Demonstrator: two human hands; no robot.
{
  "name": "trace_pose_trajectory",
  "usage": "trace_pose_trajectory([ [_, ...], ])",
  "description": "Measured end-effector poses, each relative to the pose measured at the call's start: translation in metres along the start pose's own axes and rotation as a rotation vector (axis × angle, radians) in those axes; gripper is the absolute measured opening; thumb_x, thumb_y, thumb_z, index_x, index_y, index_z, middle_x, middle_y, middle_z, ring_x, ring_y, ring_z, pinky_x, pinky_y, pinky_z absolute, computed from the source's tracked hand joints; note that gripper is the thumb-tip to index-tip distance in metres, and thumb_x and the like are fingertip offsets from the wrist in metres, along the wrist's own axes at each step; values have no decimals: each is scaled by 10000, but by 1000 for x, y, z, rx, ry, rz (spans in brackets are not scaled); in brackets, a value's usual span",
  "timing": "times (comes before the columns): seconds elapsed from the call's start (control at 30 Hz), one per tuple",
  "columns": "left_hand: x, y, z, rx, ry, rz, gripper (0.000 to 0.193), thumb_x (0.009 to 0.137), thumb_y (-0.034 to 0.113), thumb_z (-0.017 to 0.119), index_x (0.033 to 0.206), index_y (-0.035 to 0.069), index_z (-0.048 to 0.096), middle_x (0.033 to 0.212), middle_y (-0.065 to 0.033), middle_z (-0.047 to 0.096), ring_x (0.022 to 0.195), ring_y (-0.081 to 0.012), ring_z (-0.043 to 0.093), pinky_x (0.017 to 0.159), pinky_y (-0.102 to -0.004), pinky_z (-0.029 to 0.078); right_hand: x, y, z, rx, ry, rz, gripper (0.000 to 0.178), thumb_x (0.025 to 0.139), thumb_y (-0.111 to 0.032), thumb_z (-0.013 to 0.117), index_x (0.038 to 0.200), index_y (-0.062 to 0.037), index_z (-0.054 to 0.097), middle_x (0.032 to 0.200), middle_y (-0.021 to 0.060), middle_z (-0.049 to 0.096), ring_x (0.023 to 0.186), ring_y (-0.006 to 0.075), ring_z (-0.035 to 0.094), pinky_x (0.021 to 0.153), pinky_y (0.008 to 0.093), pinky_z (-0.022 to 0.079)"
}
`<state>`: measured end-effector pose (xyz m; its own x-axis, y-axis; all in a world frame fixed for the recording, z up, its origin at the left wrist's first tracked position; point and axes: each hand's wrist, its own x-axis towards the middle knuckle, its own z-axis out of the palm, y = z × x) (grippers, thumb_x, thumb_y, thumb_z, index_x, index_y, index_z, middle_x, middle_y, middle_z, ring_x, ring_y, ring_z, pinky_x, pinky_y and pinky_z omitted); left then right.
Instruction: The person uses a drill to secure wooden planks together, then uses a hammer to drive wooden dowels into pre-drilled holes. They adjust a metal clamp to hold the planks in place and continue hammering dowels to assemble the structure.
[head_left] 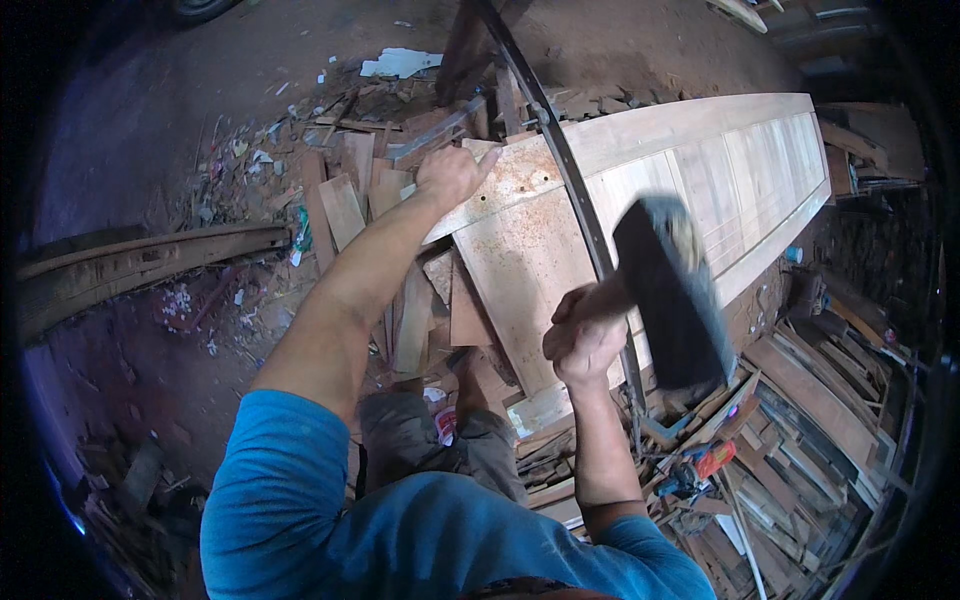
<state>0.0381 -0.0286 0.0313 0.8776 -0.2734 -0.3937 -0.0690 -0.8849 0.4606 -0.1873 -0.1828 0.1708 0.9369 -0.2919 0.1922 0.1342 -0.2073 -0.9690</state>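
Head view: holding a hammer [668,300] up over a wooden panel [705,170]

Closing the right hand [582,345] firmly around the hammer's handle. Pointing the dark, blocky hammer head off to the right of that fist, running its long axis roughly alongside a metal bar [568,175] and across the panel's own length. Seemingly hanging above the wood, nearer to the camera than the panel.

Facing the panel just ahead, lying with its long sides stretching away to the right. Placing the left hand [450,180] at its left end, nearer than the right hand to the holes [522,188] there. Curling the left fingers partly, stretching one toward the panel's edge; cannot tell whether gripping that edge or merely resting on it. Crossing the panel with the bar, between left hand and hammer head.

Scattering over the panel's left part, reddish sawdust [510,232]. Lying farther out: offcuts [342,210] beside the left forearm, a heavy beam [150,270] at far left, a white sheet [400,63] beyond, and piled planks [825,385] at lower right.
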Motion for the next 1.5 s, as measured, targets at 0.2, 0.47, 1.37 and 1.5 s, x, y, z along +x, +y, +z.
trace_pose_trajectory([
  [0.2,3,2,8,-63,98,90,874,990,715,315,893,-22,773,988,-299,719,990,-422,710,894,-506,557,14,110,-7,-628,-283,715,535,1059,-442,483,1022,77,608,725,195,631,687,307,663,646,416,517],
  [0.47,-3,0,1,-52,13,-6,894,983,728,309,965,-39,768,1039,-289,719,1047,-409,700,953,-482,539,-1,38,8,-310,-119,325,463,1050,-357,517,1089,93,618,699,161,645,622,250,658,602,379,503],
  [1.37,-180,129,128,-78,88,798,225,912,236,697,1067,74,722,1080,-122,685,1111,-321,603,1019,-478,410,-311,-25,-117,-461,-230,1032,641,1027,-574,477,1084,34,672,809,217,670,750,329,679,735,458,521],
  [1.5,-183,154,142,-26,-27,731,215,919,233,692,1020,44,708,989,-153,693,1017,-342,646,933,-473,473,-372,-25,-151,-551,-194,1075,638,1030,-568,487,1006,46,656,677,168,636,607,278,669,641,448,524],
])
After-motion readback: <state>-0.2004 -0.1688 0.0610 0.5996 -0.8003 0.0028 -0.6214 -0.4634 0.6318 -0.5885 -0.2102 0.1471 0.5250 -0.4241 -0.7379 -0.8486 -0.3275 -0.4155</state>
